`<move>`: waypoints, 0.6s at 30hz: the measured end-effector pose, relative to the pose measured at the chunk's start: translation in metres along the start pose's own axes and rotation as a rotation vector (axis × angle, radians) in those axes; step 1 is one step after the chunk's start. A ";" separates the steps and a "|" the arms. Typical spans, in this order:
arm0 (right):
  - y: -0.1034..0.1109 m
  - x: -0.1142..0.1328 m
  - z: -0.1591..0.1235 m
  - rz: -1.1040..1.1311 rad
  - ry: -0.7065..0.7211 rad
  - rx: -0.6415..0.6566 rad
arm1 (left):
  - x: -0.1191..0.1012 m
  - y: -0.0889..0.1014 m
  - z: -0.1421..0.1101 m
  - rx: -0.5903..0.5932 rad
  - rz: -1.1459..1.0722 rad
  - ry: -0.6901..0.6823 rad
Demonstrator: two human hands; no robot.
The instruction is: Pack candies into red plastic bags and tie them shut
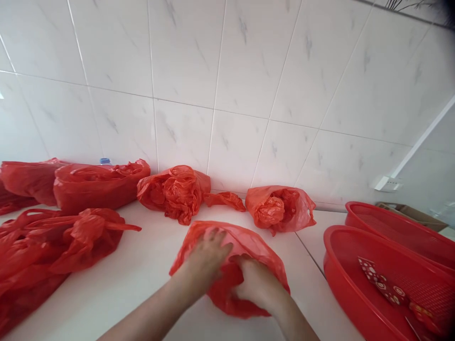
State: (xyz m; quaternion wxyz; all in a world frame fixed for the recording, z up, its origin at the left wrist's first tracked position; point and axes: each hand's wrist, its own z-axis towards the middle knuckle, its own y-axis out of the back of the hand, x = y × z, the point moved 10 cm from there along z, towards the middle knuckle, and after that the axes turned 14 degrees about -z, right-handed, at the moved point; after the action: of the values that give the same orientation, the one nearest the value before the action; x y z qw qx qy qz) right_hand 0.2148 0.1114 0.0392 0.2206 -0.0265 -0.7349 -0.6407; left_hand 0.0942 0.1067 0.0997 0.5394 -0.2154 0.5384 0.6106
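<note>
On the white bench (142, 274) before you lies a red plastic bag (261, 241), thin, wrinkled, translucent. Your left hand (206, 258) slants over it, fingers spread and loose; your right hand (256, 280) bends inward, its grip impossible to tell.

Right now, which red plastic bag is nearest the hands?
The red plastic bag mid-table, with the left hand and right hand over it; the other red bags lie farther off, along the tiled wall or at left.

Middle bag (227, 302) on the table (149, 270), other bags (174, 192) behind and left, baskets (343, 270) right, wall (185, 57) beyond.
</note>
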 end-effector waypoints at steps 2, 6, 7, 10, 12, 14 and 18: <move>0.003 -0.016 -0.002 0.123 -0.006 0.060 | 0.027 0.005 0.003 0.100 0.195 0.056; -0.013 -0.037 0.000 0.476 0.048 0.281 | 0.053 0.009 -0.010 0.283 0.357 0.124; -0.016 -0.037 0.001 0.531 0.077 0.316 | 0.054 0.008 -0.014 0.313 0.375 0.131; -0.018 -0.039 0.005 0.590 0.103 0.317 | 0.051 0.004 -0.018 0.340 0.400 0.142; -0.013 -0.037 0.006 0.561 0.095 0.262 | 0.041 0.003 -0.015 0.321 0.395 0.123; -0.005 -0.036 0.006 0.514 0.079 0.186 | 0.023 0.002 -0.011 0.290 0.386 0.050; -0.002 -0.036 0.007 0.441 0.015 0.098 | -0.018 -0.018 -0.021 0.337 0.317 -0.190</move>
State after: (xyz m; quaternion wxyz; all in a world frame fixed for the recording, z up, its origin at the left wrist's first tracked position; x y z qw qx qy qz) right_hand 0.2447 0.1269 0.0240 0.3617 -0.1711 -0.7398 -0.5409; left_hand 0.1094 0.0779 0.1002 0.5131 0.0230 0.6065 0.6069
